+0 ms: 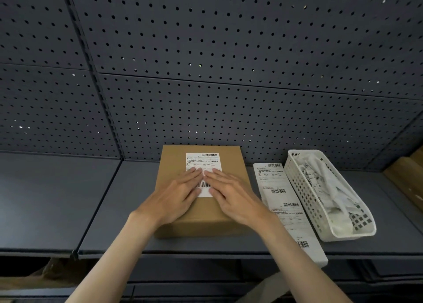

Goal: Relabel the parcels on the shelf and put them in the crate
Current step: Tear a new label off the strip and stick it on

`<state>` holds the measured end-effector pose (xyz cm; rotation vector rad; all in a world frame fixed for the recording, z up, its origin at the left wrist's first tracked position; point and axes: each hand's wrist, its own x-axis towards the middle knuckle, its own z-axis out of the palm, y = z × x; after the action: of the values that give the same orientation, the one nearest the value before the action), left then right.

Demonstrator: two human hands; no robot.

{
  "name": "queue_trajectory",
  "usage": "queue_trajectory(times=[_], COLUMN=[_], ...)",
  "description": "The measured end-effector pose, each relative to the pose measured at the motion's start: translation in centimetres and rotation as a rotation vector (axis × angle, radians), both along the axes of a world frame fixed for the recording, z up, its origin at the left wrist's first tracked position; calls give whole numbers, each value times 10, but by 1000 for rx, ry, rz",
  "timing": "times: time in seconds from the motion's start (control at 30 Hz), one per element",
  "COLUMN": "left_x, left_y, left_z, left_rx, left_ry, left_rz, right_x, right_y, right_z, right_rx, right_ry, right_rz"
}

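A brown cardboard parcel [174,163] lies flat on the grey shelf [114,202]. A white shipping label [202,160] with barcodes sits on its top face. My left hand [176,195] and my right hand [231,195] both rest flat on the label, fingers stretched out and fingertips nearly touching at the label's middle. Neither hand holds anything. The label's lower half is partly hidden under my fingers.
A strip of white labels [281,202] lies to the right of the parcel, its near end overhanging the shelf edge. A white perforated basket [304,193] with crumpled label backing stands further right. Dark pegboard [206,74] rises behind. Brown cardboard [402,177] shows at far right.
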<state>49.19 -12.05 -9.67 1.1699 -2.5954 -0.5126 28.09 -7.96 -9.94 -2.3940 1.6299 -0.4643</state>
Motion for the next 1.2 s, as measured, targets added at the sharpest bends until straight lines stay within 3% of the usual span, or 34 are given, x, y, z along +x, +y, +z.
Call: queue_trajectory(times=[0.47, 0.67, 0.83, 1.2], left_x=[21, 11, 14, 36], left_y=[8, 42, 46, 57], left_z=[-1, -7, -10, -14], left_rx=[-44, -105, -110, -218], left_ry=[-24, -20, 3, 10], left_rz=[80, -48, -57, 5], right_x=[-10, -3, -9, -31], right_y=[16, 39, 49, 65], right_z=[3, 2, -2, -18], right_rx=[-33, -34, -27, -248], right_ry=[0, 105, 97, 111], right_rz=[-109, 53, 62, -39])
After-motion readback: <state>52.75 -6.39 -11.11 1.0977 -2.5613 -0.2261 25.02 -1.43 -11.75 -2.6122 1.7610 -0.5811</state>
